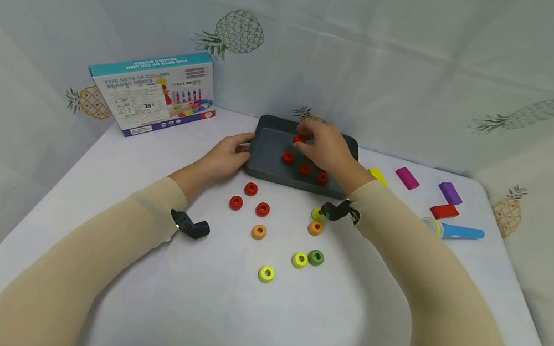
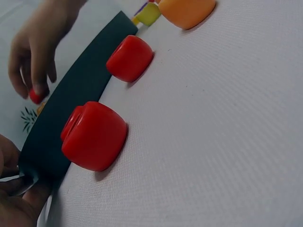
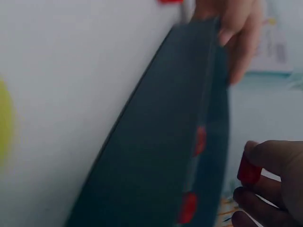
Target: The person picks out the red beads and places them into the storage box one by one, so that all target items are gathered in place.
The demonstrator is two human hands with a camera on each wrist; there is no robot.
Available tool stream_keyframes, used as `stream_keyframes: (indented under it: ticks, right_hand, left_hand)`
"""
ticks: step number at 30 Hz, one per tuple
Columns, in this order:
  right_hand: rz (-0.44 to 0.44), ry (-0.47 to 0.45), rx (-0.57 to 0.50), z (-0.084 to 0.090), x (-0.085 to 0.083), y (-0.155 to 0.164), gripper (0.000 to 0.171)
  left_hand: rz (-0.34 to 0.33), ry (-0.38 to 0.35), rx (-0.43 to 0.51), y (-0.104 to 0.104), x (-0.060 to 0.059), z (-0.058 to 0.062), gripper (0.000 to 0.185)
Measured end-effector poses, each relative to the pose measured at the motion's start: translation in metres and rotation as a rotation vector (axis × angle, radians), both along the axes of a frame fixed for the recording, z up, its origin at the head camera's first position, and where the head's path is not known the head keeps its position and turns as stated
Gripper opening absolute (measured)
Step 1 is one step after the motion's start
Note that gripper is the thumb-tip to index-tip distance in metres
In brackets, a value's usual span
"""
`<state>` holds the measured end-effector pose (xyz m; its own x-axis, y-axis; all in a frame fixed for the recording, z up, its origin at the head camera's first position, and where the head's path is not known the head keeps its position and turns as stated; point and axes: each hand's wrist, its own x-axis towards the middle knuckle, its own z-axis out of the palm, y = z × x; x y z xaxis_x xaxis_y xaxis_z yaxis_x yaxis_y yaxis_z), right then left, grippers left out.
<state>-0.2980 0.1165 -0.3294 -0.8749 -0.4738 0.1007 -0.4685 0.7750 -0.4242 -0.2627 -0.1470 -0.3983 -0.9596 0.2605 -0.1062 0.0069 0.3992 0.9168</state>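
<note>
Right hand (image 1: 326, 149) pinched a red ring (image 1: 300, 138) in its fingertips above the dark tray (image 1: 265, 158), left hand (image 1: 228, 154) gripped the tray's left edge, three red rings (image 1: 250, 198) loose on the table (image 1: 195, 299).

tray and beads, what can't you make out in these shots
- Head view: part of the tray floor, hidden by the right hand.
- Head view: box print, too small.
- Right wrist view: yellow bead, blurred, cut by the left edge.
- Left wrist view: left hand, cut by the corner.
</note>
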Motion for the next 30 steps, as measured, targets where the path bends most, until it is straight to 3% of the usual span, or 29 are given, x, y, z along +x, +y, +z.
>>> stream_keyframes:
  ticks: [7, 13, 18, 25, 30]
  right_hand:
    - [-0.055, 0.005, 0.121, -0.022, -0.029, -0.002, 0.027]
    - [-0.072, 0.0, 0.224, -0.028, -0.036, -0.003, 0.024]
    - [-0.077, -0.019, 0.219, -0.028, -0.035, -0.003, 0.027]
    - [-0.053, -0.004, 0.012, -0.009, -0.016, 0.002, 0.038]
    - [0.024, 0.04, -0.119, 0.01, 0.031, 0.002, 0.033]
  left_hand:
    - [0.005, 0.006, -0.01, 0.005, 0.005, 0.005, 0.058]
    - [0.005, 0.008, -0.01, 0.007, 0.005, 0.008, 0.058]
    - [0.015, -0.002, -0.007, 0.006, 0.004, 0.007, 0.058]
    - [0.012, -0.006, -0.005, 0.003, 0.001, 0.003, 0.058]
    - [0.014, 0.007, -0.014, 0.002, 0.001, 0.001, 0.058]
